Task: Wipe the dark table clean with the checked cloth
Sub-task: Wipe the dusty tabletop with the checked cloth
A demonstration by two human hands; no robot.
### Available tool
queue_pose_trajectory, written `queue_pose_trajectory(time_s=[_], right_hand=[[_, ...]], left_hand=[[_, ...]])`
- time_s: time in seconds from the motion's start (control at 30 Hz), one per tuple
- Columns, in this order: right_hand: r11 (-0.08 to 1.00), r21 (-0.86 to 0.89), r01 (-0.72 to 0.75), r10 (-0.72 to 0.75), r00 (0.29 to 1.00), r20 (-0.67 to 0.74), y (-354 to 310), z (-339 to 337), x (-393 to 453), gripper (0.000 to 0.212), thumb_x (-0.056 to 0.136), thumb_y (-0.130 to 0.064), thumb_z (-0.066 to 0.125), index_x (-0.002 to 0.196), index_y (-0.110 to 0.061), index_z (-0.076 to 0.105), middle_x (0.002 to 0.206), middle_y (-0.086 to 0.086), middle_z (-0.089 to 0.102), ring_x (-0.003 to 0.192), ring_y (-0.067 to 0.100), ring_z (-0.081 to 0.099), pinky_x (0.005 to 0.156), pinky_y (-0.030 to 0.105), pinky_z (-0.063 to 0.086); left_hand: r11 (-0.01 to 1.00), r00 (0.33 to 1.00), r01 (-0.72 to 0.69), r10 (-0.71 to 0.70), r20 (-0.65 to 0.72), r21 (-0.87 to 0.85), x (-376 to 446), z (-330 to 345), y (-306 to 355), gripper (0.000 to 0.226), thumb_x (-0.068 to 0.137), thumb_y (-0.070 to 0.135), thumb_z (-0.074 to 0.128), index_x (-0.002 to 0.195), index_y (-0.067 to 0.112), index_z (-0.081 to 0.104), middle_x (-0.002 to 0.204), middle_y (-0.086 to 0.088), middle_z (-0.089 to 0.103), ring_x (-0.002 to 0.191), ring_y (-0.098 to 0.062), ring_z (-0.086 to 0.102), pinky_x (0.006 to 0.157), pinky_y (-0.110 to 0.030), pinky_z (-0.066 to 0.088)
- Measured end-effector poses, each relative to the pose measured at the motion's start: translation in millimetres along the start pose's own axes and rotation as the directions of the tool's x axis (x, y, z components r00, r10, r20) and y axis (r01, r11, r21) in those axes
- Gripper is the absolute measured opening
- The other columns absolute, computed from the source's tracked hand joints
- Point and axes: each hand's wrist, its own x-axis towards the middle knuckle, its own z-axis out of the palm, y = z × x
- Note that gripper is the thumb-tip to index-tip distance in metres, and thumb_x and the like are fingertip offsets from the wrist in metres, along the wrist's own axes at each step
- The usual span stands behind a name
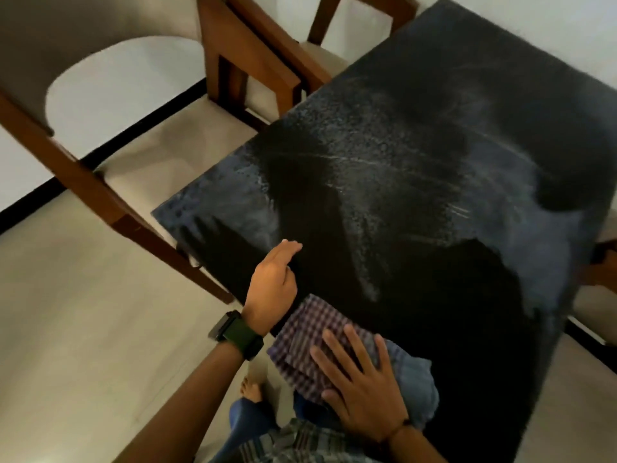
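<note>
The dark table (417, 168) fills the right and middle of the view, its top streaked with pale smears and dusty patches. The checked cloth (310, 332), purple and white with a blue part, lies at the table's near edge and hangs partly over it. My right hand (360, 385) presses flat on the cloth with fingers spread. My left hand (273, 285), a dark watch on its wrist, rests on the table's near left edge just left of the cloth, fingers straight and holding nothing.
A wooden chair (110, 182) with a pale seat stands at the table's left side, another chair (263, 58) behind it at the far corner. A third chair (601, 272) shows at the right edge. Pale floor (83, 345) lies below left, with my foot near the table.
</note>
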Motion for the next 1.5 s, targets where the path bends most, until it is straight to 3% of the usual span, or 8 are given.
queue_pose_trajectory(time_s=[0.23, 0.6, 0.73, 0.87, 1.0, 1.2, 1.3, 1.5], right_hand=[[0.958, 0.052, -0.282, 0.277, 0.957, 0.092, 57, -15, 76, 0.063, 0.086, -0.051, 0.032, 0.147, -0.033, 0.021, 0.154, -0.002, 0.027, 0.142, 0.03, 0.019, 0.105, 0.064, 0.016], [0.829, 0.082, -0.554, 0.539, 0.829, 0.146, 194, -34, 219, 0.055, 0.099, -0.047, 0.02, 0.15, -0.034, 0.001, 0.159, -0.007, -0.004, 0.145, 0.024, -0.01, 0.114, 0.058, -0.002], [0.903, 0.05, -0.427, 0.413, 0.893, 0.178, 131, -31, 172, 0.06, 0.097, -0.049, 0.022, 0.15, -0.031, 0.0, 0.16, -0.003, -0.003, 0.145, 0.027, -0.01, 0.113, 0.061, 0.0], [0.971, 0.113, -0.209, 0.193, 0.971, 0.139, 54, -21, 70, 0.06, 0.089, -0.053, 0.033, 0.145, -0.032, 0.027, 0.153, -0.003, 0.028, 0.141, 0.029, 0.023, 0.109, 0.062, 0.022], [0.967, 0.103, -0.231, 0.219, 0.969, 0.111, 99, -14, 44, 0.062, 0.087, -0.055, 0.034, 0.145, -0.037, 0.022, 0.152, -0.01, 0.021, 0.141, 0.025, 0.019, 0.106, 0.057, 0.013], [0.673, 0.119, -0.73, 0.717, 0.684, 0.134, 263, -22, 106, 0.056, 0.097, -0.051, 0.021, 0.149, -0.038, 0.006, 0.159, -0.009, 0.0, 0.146, 0.021, -0.005, 0.114, 0.059, -0.001], [0.562, 0.137, -0.816, 0.798, 0.578, 0.17, 293, -32, 155, 0.057, 0.098, -0.051, 0.018, 0.149, -0.036, 0.001, 0.159, -0.006, -0.006, 0.145, 0.025, -0.012, 0.112, 0.061, -0.002], [0.904, 0.164, -0.395, 0.371, 0.914, 0.163, 147, -35, 217, 0.063, 0.097, -0.049, 0.024, 0.15, -0.03, -0.003, 0.159, -0.003, -0.01, 0.143, 0.032, -0.016, 0.11, 0.064, -0.004]], left_hand=[[0.996, 0.998, -0.052, 0.054, 0.029, -0.066, 8, 14, 18, 0.041, 0.086, -0.011, 0.035, 0.121, 0.004, 0.051, 0.131, -0.015, 0.051, 0.123, -0.007, 0.038, 0.103, -0.011, 0.016], [1.0, 0.998, 0.017, -0.017, 0.059, 0.009, 19, 33, 19, 0.049, 0.086, -0.009, 0.033, 0.13, 0.011, 0.044, 0.141, -0.005, 0.041, 0.135, -0.012, 0.027, 0.107, -0.015, 0.015], [0.998, 0.997, -0.064, 0.065, 0.044, -0.011, 33, 40, 29, 0.047, 0.083, -0.012, 0.036, 0.125, 0.005, 0.049, 0.136, -0.012, 0.048, 0.132, -0.019, 0.035, 0.109, -0.021, 0.02], [0.995, 0.988, -0.101, 0.101, 0.116, -0.006, 47, 49, 37, 0.042, 0.088, -0.002, 0.04, 0.128, 0.008, 0.046, 0.138, -0.01, 0.045, 0.133, -0.017, 0.033, 0.11, -0.023, 0.02], [0.997, 0.978, -0.076, 0.07, 0.197, 0.023, 50, 64, 41, 0.042, 0.09, 0.0, 0.038, 0.129, 0.013, 0.044, 0.14, -0.006, 0.042, 0.134, -0.014, 0.03, 0.11, -0.024, 0.019], [0.995, 0.976, -0.082, 0.067, 0.208, 0.063, 43, 80, 46, 0.045, 0.089, 0.0, 0.04, 0.132, 0.015, 0.041, 0.143, -0.001, 0.039, 0.135, -0.009, 0.026, 0.112, -0.024, 0.018], [0.995, 0.988, -0.085, 0.078, 0.133, 0.048, 42, 78, 48, 0.045, 0.089, 0.0, 0.041, 0.131, 0.015, 0.042, 0.143, 0.001, 0.038, 0.134, -0.004, 0.023, 0.112, -0.023, 0.017], [0.99, 0.991, -0.128, 0.13, -0.042, 0.051, 62, 69, 63, 0.041, 0.083, 0.003, 0.045, 0.124, 0.003, 0.049, 0.135, -0.016, 0.047, 0.13, -0.023, 0.037, 0.108, -0.021, 0.022]])
